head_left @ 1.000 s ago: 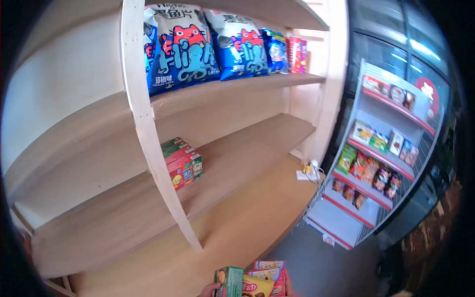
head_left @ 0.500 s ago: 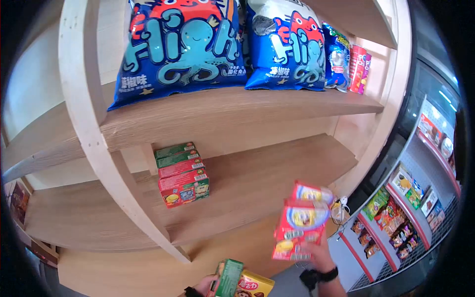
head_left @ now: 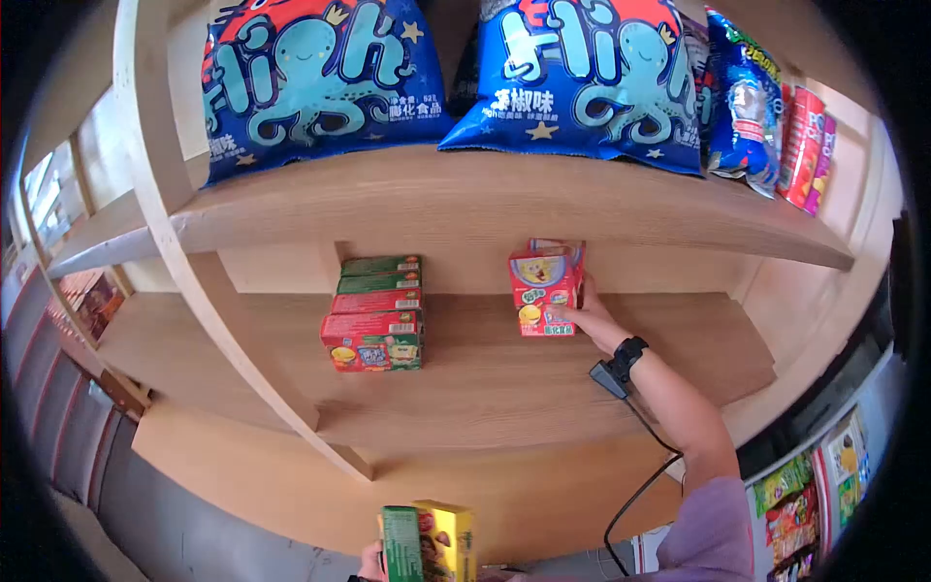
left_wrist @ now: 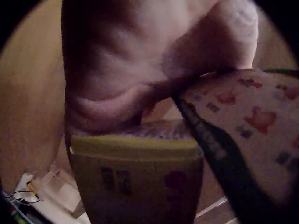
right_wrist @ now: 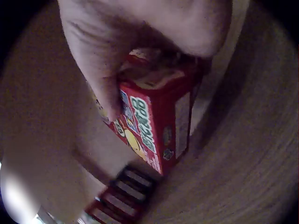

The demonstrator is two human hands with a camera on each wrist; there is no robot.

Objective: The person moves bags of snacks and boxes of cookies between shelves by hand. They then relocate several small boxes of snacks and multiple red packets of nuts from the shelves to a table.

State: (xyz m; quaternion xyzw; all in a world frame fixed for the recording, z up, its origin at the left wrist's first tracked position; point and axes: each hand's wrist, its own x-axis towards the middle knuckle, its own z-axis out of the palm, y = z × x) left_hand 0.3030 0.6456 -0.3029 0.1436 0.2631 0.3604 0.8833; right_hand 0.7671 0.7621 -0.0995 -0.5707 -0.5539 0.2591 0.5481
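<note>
My right hand (head_left: 593, 315) grips red snack boxes (head_left: 543, 296), one behind another, over the middle shelf (head_left: 465, 388). In the right wrist view the thumb lies along the printed face of a red box (right_wrist: 161, 116), with the other fingers over its far side. A row of red and green boxes (head_left: 373, 341) stands on the same shelf to the left. Low in front of the shelves, my left hand (head_left: 371, 561) holds a green box (head_left: 401, 545) and a yellow box (head_left: 452, 543) side by side. The left wrist view shows the yellow box (left_wrist: 140, 182) under the palm.
Large blue chip bags (head_left: 320, 87) and a red canister (head_left: 802, 145) fill the upper shelf (head_left: 504, 199), which overhangs the middle one. A wooden post (head_left: 184, 233) stands at the left. A black cable (head_left: 630, 519) hangs from the right wrist. A snack rack (head_left: 824, 485) is at the right.
My right hand has carried the red boxes up and away from the left hand's boxes, onto the middle shelf area. The left hand stays low with its two boxes. The view has turned right and closer.
</note>
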